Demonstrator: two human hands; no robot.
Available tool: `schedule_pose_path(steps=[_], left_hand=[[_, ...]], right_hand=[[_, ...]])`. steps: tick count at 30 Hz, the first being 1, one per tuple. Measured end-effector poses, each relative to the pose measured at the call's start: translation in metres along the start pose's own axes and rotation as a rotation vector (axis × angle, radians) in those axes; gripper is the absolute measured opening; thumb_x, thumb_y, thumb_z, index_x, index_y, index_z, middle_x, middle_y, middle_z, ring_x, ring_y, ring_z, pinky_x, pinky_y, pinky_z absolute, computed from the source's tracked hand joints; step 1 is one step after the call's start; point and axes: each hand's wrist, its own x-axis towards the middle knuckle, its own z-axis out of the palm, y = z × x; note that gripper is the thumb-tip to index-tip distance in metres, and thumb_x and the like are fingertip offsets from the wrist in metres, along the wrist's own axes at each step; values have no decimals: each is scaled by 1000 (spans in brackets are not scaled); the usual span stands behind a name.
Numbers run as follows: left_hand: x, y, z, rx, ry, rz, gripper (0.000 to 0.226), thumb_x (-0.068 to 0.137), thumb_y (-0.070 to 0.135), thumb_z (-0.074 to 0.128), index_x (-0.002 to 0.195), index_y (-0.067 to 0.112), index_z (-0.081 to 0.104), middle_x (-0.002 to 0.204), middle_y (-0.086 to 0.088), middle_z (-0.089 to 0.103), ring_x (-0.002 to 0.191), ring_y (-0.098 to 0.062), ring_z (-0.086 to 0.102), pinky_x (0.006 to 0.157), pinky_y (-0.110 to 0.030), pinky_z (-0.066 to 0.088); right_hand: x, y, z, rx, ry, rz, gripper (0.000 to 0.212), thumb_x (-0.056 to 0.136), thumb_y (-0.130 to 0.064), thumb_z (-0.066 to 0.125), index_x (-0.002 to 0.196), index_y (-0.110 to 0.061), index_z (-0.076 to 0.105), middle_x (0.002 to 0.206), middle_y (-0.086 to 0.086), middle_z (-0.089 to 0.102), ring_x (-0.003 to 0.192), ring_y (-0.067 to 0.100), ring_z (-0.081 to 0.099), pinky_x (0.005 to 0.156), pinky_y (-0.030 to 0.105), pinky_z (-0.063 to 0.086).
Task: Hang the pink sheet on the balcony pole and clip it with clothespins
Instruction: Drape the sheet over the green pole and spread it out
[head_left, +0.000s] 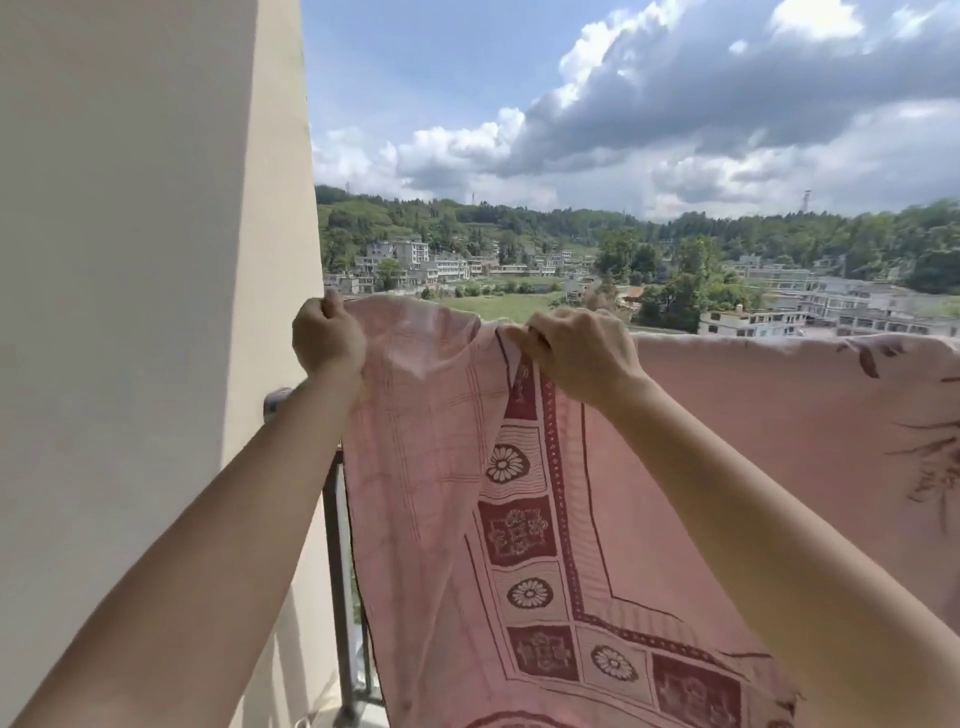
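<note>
I watched the pink sheet (701, 467) hang in front of me at the balcony's edge. Its upper edge ran off to the right in a nearly level line, and whatever carried it there lay hidden under the cloth. The near part, with its dark red border of flower squares, fell in folds toward the bottom of the view.

The left hand (327, 340) was closed in a fist round the sheet's top left corner, raised just beside the cream wall (130, 312). The right hand (582, 353) had its fingers curled, pinching a gathered fold of the top edge. Between the two hands the cloth sagged in a shallow dip.

Below the left forearm a dark rounded fitting (275, 400) sat against the wall, and a dark railing post (337, 545) stood upright just left of the sheet's hanging side.

Beyond lay pale buildings (779, 312), green hills (519, 223) and a blue sky with heavy clouds (675, 104).
</note>
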Motion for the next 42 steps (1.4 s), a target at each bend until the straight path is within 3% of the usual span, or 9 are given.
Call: schedule_pose_path(steps=[4,7,11,16,20,23,27,36,42], left_hand=[[35,-19,-13,12,31,-138,52,101,36,38,100,-9,65,107,-26,65,100,-37,60,79,-38,43],[28,-28,-11,-22,-196,-167,54,88,58,55,69,7,63,84,-15,63,80,-27,59,69,-33,43],[9,-37,-1,51,-318,-31,24,90,32,62,80,11,66,100,-12,71,91,-24,62,70,-24,40],[4,-50,3,-105,-264,-81,24,89,38,56,69,24,55,86,-6,67,84,-32,67,77,-44,55],[0,-49,-2,-111,-193,-60,25,94,35,50,88,13,60,103,-11,67,92,-29,62,83,-38,50],[-5,-43,-4,-93,-92,-5,31,99,30,47,106,2,61,109,-11,64,90,-20,56,76,-25,41],[-19,-25,-5,-117,-60,147,31,100,29,47,108,2,61,109,-12,66,96,-24,61,74,-23,40],[-40,-26,-19,-179,-348,131,29,89,42,65,92,13,68,83,3,66,70,-5,58,60,-12,45],[-48,-35,-34,-46,-334,119,31,90,41,63,70,19,58,60,8,50,52,-4,40,44,-10,29]], right_hand=[[-23,41,-16,-185,-13,344,72,93,-56,11,51,-13,50,48,0,47,47,16,54,60,28,48],[-23,39,-18,-173,-8,452,67,96,-53,28,60,-5,56,63,8,57,56,17,51,79,41,51],[-16,7,-13,-67,100,293,59,97,-55,26,105,-13,66,102,13,65,86,24,60,88,41,46],[-18,-21,1,-68,57,17,58,100,-62,28,126,-21,59,113,9,65,103,28,61,92,46,46],[-40,8,-2,3,222,65,38,103,-46,44,124,-24,66,106,4,68,95,27,63,86,42,47],[-62,22,-12,36,358,75,30,100,-38,53,115,-19,71,103,4,68,93,27,62,83,44,51],[-89,25,-16,-69,468,73,24,103,-31,52,104,-14,69,90,5,61,83,25,55,79,39,46],[-174,-1,26,-191,186,-109,31,98,-28,45,80,-12,65,79,5,64,76,27,54,78,43,42],[-143,-38,13,-45,178,50,41,96,-42,51,127,-15,58,135,17,50,125,35,47,111,52,29]])
